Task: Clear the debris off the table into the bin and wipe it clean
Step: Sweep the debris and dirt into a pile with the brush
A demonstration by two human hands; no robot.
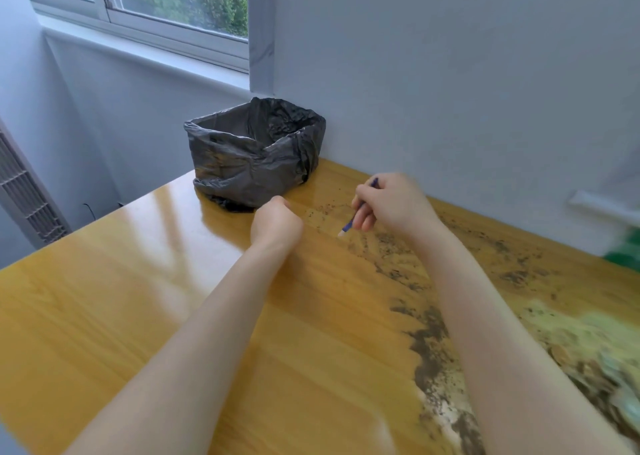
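The right hand (391,208) had its fingers clamped on a pencil (349,226), tip down over the bench (138,298). The left hand (277,224) was curled into an empty-looking fist near the bin (252,156). Debris (429,340) lay scattered along the bench's right side.

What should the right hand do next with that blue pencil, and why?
Probably carry the blue pencil left to the bin and drop it in: the right hand grips it, the lined bin stands open nearby, and dirt lies on the table.
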